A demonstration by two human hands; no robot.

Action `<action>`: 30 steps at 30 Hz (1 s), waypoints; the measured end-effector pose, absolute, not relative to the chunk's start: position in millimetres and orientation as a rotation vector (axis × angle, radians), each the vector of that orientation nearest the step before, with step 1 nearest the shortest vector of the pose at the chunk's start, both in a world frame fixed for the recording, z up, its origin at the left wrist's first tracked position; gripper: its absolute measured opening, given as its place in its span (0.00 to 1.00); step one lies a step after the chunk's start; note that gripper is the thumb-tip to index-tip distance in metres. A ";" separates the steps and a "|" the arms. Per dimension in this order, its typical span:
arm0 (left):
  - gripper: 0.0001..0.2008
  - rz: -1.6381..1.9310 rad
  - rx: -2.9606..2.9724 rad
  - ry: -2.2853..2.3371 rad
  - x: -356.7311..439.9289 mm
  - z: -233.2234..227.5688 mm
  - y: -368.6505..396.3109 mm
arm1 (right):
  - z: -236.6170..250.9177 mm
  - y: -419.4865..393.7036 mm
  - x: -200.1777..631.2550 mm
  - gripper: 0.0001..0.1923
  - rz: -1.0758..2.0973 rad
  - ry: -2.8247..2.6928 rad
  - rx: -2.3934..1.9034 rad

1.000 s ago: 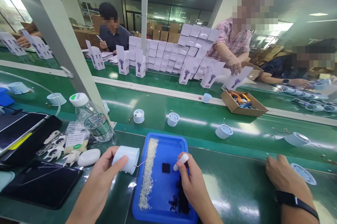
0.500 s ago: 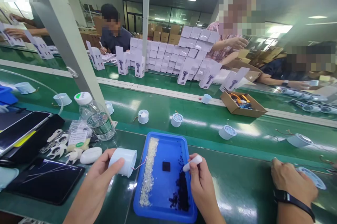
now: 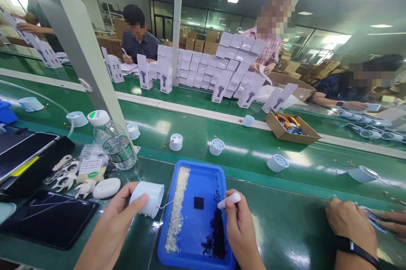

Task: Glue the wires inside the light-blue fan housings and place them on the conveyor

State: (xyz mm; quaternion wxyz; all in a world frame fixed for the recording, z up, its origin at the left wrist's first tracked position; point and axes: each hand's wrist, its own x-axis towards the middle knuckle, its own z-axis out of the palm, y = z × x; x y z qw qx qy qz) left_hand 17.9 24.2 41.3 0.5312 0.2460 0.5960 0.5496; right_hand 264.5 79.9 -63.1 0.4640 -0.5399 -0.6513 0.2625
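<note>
My left hand (image 3: 119, 215) grips a white cup-shaped plastic housing (image 3: 146, 198), held on its side left of a blue tray (image 3: 193, 255), with a thin wire trailing from it toward the tray. My right hand (image 3: 241, 227) holds a small white pen-like tool (image 3: 229, 200) over the tray's right side, above a heap of tiny dark parts (image 3: 216, 236). A strip of small white parts (image 3: 177, 206) runs down the tray's left side. One black square pad (image 3: 198, 203) lies in its middle.
A water bottle (image 3: 112, 140), white plastic pieces (image 3: 68, 175), a white oval case (image 3: 106, 188) and dark tablets (image 3: 47, 219) lie at my left. White housings (image 3: 217, 146) ride the green belt. A co-worker's hand with a wristband (image 3: 350, 223) works at my right. White boxes (image 3: 222, 65) are stacked opposite.
My right hand has tilted the white tool from upright to nearly level and moved slightly right over the dark parts. The housings on the belt have drifted right. The co-worker's hand took up a part.
</note>
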 end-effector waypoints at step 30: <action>0.12 1.281 0.536 1.392 19.6 34.0 33.3 | -58.0 83.9 257.5 0.09 0.651 -1.730 -1.230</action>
